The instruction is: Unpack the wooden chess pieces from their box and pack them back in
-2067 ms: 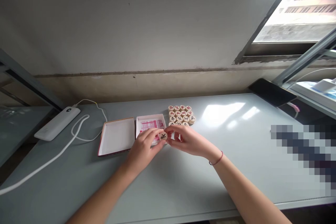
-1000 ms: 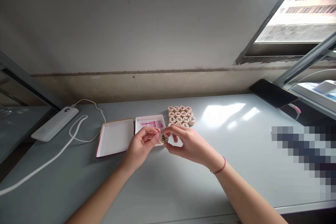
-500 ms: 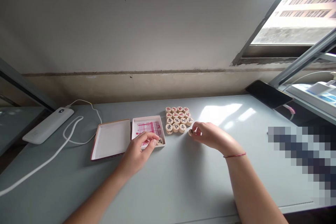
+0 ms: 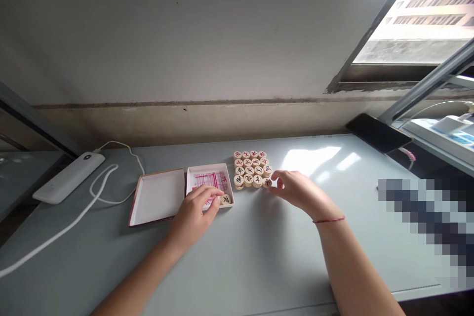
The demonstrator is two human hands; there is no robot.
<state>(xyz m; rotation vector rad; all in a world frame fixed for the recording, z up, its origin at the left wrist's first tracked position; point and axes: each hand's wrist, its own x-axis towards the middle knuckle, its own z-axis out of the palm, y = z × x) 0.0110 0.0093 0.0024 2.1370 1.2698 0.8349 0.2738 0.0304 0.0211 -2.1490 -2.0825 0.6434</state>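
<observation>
My right hand [image 4: 294, 188] pinches a round wooden Chinese chess piece [image 4: 266, 182] at the near right corner of a block of pieces [image 4: 253, 168]. That piece stands against its neighbours in the front row. The block's far rows carry red characters, its near rows black ones, and some pieces appear stacked. Over the near part of a shallow white box [image 4: 189, 170] rests my left hand [image 4: 196, 210], thumb and fingers apart. Beside its fingertips, in the box's near right corner, lies another black-marked piece [image 4: 225, 199]. A clear sheet with red printing [image 4: 211, 180] shows inside the box, partly covered by the hand.
A shallow lid [image 4: 159, 196] lies inside-up left of the box. Farther left are a white power bank [image 4: 68, 177] and a looping white cable [image 4: 87, 215]. A black phone [image 4: 378, 132] leans at the right by a metal frame bar [image 4: 425, 81].
My right hand has moved slightly left, bringing its piece against the front row's end. My left hand has barely moved over the box.
</observation>
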